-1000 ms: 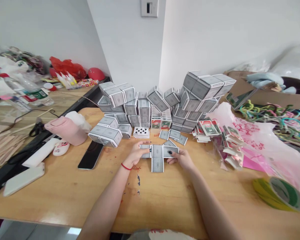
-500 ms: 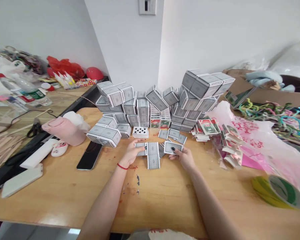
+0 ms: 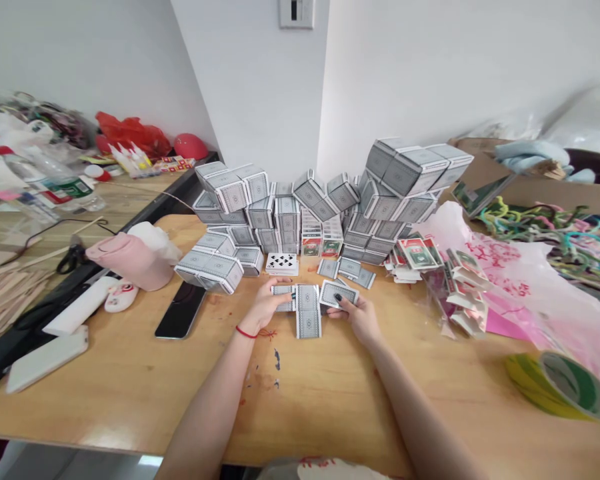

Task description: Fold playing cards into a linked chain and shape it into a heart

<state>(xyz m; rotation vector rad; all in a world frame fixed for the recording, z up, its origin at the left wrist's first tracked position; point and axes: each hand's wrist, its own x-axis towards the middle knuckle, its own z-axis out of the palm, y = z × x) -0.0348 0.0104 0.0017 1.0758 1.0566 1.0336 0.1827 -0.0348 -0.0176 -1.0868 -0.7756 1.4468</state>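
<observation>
Grey-backed playing cards (image 3: 308, 312) lie joined in a flat piece on the wooden table (image 3: 130, 380) in front of me. My left hand (image 3: 266, 308), with a red string at the wrist, presses its fingers on the left card of that piece. My right hand (image 3: 357, 315) pinches a single grey-backed card (image 3: 338, 293) and holds it against the right side of the piece. Loose cards (image 3: 349, 269) lie just behind.
A heap of card-built blocks (image 3: 325, 200) stands at the back by the wall. A face-up card stack (image 3: 282, 263), a black phone (image 3: 181, 311), a pink pouch (image 3: 130, 259), a pink plastic bag (image 3: 515, 280) and tape rolls (image 3: 563, 387) surround the work spot.
My right hand lifted one card off the right of the flat piece, then brought it back left against the piece. My left hand stayed pressed on the left card.
</observation>
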